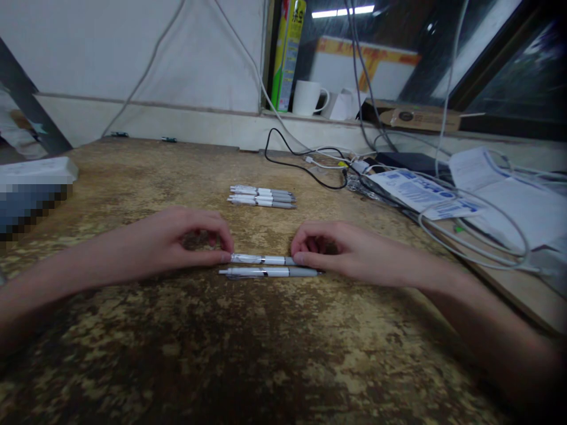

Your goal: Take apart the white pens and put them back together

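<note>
A white and grey pen [261,259] lies sideways between my hands on the worn wooden table [186,342]. My left hand [199,239] pinches its left end between thumb and fingers. The grey right end is gripped by my right hand [328,248] in the same way. Just nearer to me, a second similar pen [266,272] rests parallel to the first, with no fingers seen around it. Farther back, several pens [262,198] of the same kind lie side by side in a small group.
Black and white cables [305,171] tangle at the back right, beside printed papers [429,192]. A white mug [306,98] and a yellow-green spray can [289,56] stand on the window ledge. At the left edge is a white object [39,171].
</note>
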`<state>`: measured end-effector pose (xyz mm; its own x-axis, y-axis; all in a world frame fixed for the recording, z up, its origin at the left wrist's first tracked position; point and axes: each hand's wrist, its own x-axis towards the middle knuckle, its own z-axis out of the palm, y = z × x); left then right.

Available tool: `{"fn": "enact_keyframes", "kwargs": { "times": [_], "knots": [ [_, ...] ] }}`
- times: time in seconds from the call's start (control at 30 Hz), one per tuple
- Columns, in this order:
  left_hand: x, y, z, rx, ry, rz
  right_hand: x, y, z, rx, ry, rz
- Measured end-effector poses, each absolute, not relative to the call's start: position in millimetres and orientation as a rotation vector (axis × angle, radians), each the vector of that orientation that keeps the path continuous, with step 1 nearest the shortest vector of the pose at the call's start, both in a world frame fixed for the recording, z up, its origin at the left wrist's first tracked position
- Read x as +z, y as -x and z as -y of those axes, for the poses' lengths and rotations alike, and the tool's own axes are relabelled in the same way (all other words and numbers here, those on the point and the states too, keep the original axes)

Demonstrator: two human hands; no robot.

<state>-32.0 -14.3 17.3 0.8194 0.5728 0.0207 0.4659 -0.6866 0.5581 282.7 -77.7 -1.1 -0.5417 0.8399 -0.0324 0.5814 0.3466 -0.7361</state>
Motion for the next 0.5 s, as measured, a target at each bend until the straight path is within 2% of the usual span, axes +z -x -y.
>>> {"fn": "enact_keyframes", "kwargs": {
  "times": [0.33, 0.5],
  "knots": [
    [16.9, 27.2, 20.6, 0.258, -2.494, -0.801, 1.0, -281.8, 77.4, 1.051, 1.237, 2.231],
    [14.3, 24.2, 22.8, 0.363, -2.537, -0.900, -1.8, -282.3, 73.9, 0.879, 1.323, 2.209]
  ]
}}
